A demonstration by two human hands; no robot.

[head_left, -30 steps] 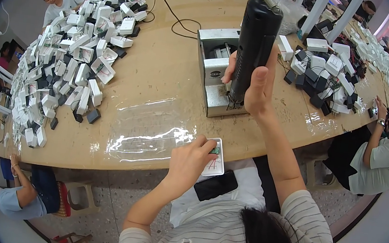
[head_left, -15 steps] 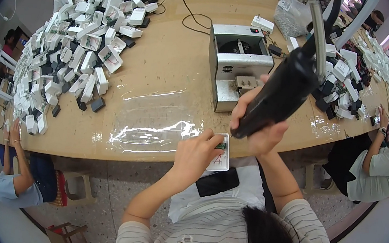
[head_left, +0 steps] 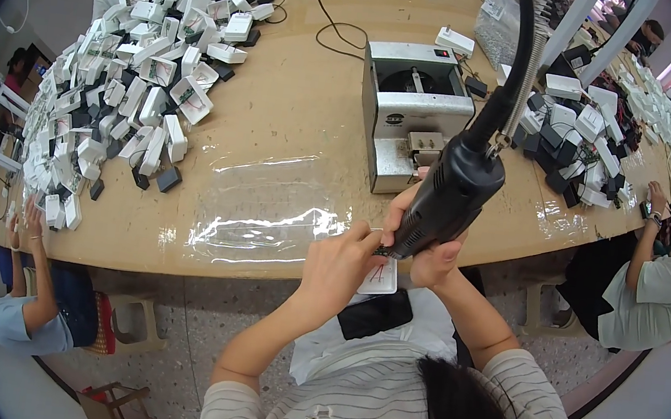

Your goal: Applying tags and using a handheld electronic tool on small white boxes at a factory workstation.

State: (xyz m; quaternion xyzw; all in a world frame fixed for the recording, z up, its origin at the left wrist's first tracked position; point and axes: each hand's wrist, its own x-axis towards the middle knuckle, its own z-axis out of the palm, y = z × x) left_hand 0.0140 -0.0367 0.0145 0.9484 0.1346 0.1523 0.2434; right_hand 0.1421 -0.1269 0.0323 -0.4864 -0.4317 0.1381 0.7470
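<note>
My right hand [head_left: 436,265] is wrapped round a black electric screwdriver [head_left: 453,193], which hangs by a coiled spring and a cable from above. The tool tilts with its tip down at a white plastic housing [head_left: 381,280] at the table's front edge; the bit itself is hidden. My left hand [head_left: 335,265] grips that housing from its left side, fingertips near the screwdriver's tip. Thin red wires show inside the housing, and the circuit board there is mostly covered. Behind the housing stands a silver screw feeder [head_left: 382,144] with an open top.
A large heap of white housings and black parts [head_left: 136,81] covers the table's left; a smaller heap [head_left: 582,136] lies right. A clear bag of small parts [head_left: 499,28] stands at the back. A black phone [head_left: 375,314] rests on my lap. Co-workers sit on both sides.
The screwdriver in my right hand has come down and left, its tip now at the housing. My left hand stays on the housing. The left co-worker's hands have shifted slightly.
</note>
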